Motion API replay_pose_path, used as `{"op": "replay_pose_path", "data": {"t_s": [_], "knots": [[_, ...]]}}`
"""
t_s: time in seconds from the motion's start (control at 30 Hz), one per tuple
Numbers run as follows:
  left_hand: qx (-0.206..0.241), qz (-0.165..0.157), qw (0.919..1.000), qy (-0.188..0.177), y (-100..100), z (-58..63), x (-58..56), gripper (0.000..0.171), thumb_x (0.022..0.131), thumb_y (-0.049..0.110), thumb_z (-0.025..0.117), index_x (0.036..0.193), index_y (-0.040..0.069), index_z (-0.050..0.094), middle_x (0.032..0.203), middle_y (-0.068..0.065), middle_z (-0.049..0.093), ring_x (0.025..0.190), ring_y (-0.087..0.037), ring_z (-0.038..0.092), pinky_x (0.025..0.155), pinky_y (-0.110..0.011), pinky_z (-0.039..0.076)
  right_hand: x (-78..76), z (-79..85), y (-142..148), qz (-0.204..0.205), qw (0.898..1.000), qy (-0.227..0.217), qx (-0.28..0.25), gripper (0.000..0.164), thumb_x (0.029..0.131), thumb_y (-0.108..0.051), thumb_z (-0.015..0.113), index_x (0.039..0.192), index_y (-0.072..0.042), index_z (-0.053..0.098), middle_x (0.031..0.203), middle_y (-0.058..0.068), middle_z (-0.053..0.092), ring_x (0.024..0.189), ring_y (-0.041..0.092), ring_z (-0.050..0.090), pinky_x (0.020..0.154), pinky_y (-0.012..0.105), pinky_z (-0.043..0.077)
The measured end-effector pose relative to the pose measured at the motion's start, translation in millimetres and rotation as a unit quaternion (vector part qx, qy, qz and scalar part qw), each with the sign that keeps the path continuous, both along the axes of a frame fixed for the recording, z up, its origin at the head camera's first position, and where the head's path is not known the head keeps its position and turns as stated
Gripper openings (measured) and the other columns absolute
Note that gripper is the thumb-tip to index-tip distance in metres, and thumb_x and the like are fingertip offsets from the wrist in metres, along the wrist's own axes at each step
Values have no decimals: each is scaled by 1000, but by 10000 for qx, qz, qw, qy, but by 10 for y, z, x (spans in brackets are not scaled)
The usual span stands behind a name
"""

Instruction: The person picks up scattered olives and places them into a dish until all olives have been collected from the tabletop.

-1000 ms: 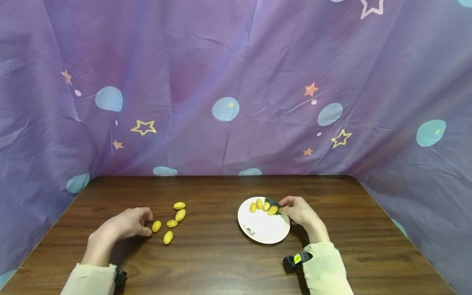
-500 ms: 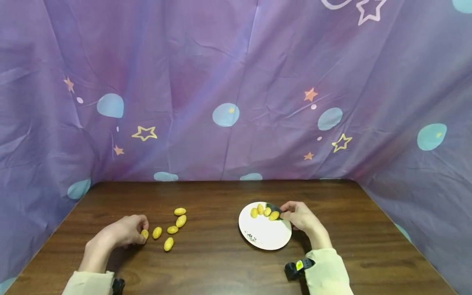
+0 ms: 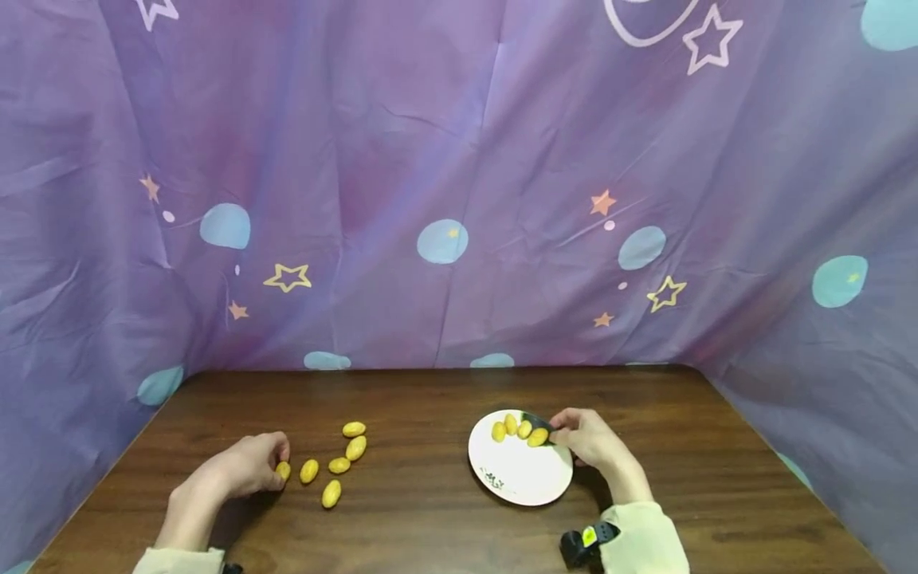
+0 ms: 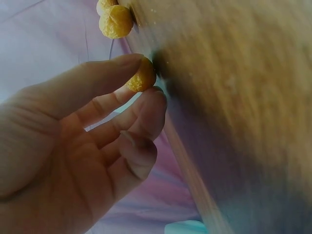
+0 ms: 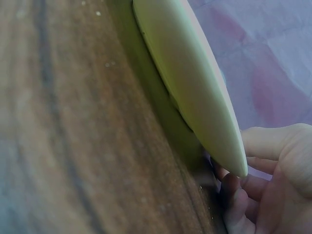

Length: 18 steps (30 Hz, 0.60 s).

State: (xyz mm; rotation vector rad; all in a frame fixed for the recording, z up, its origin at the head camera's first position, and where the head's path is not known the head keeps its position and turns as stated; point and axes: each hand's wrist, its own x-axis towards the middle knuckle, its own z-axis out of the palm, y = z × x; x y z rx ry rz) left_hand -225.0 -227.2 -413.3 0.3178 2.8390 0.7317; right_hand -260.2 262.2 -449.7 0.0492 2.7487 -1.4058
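A small yellow fruit [image 3: 283, 470] sits between the thumb and fingers of the left hand [image 3: 240, 468], over the left part of the bench [image 3: 430, 534]. The hand is nearly closed, its thumb and fingertips pinching the fruit; the left wrist view shows the other fingers bent. Whether the fruit touches the bench cannot be told.

Just beside it, toward the bench's right edge, lies a loose group of five yellow fruits [image 3: 339, 465], two of them nearer the far edge and one nearer the near edge.

Well apart from these, right of the bench's middle, is a round white plate [image 3: 519, 474]. Four yellow pieces [image 3: 524, 430] stand in a short arc along its far side, close to a dark green patch [image 3: 534, 421] on the rim; a small dark print [image 3: 491, 478] marks the side toward the near left.

The right hand [image 3: 595, 442] grips the plate's right rim, thumb above and fingers curled below. A black device [image 3: 574, 550] is strapped at that wrist, next to a pale sleeve [image 3: 643, 540].

Beyond the bench's far edge hangs a purple cloth [image 3: 387, 183] patterned with stars and blue shapes.
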Motion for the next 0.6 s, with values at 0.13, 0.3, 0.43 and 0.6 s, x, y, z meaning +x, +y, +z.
{"op": "replay_pose_path", "data": {"t_s": [0.13,0.3,0.43,0.6], "knots": [[-55,-23,9999,140,-5,-21,-8,29,67,-6,71,83,8,51,69,-2,48,62,-17,46,57,-32,38,9,-8,-9,-28,10000,39,-51,17,84,-5,67,101,-1,64,84,4,61,71,20,56,55,35,46],[36,-85,9987,501,-6,-37,-19,31,62,-7,70,82,8,51,66,-1,48,60,-16,45,56,-31,38,12,-22,-4,-83,9999,75,-51,17,84,-5,67,101,-1,64,85,4,61,71,20,56,55,35,46],[241,-217,9963,801,3,-31,-14,32,60,-6,70,82,8,51,66,0,49,59,-15,46,54,-30,38,11,-30,-10,-63,9999,126,-64,17,84,-6,67,100,-2,65,85,4,62,71,20,56,55,35,46],[371,-435,9922,1109,37,-11,-10,33,63,-4,72,85,9,51,69,0,50,60,-14,46,54,-29,39,20,-44,-20,-96,9998,171,-75,16,83,-4,67,98,-2,65,83,4,61,70,20,56,54,35,46]]}}
